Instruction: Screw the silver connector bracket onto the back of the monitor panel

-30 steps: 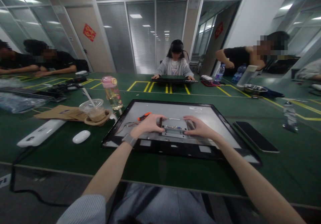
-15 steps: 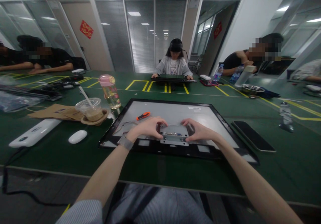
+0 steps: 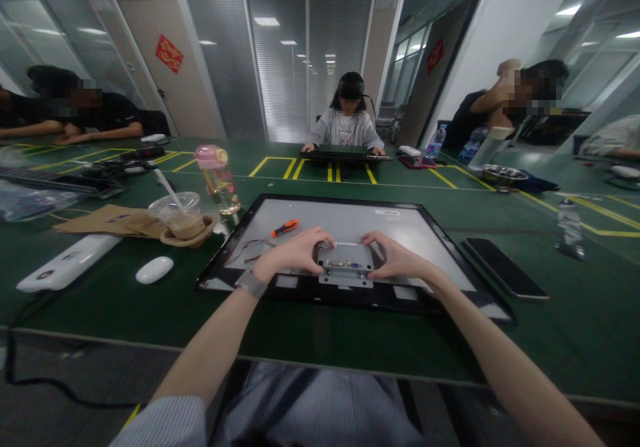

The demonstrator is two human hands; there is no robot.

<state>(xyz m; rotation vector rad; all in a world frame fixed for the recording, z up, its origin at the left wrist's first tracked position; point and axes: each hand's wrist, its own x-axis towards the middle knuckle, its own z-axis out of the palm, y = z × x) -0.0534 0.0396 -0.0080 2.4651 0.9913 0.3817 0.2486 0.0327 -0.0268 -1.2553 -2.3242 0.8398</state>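
Bench of green felt carries a face-down monitor panel, its metal port housing clasped at both ends.

The panel lies flat, back upward, close to the person's edge of the bench, which puts its middle within easy reach of both arms. A dark phone lies just off its right side, a white mouse off its left. The housing sits at the panel's near centre, ports facing the person. The left hand has its grip closed on one end and the right hand on the other, apparently to keep it level; whether it rests or is raised cannot be told. An orange-handled screwdriver lies on the panel just beyond the left hand, within easy reach.
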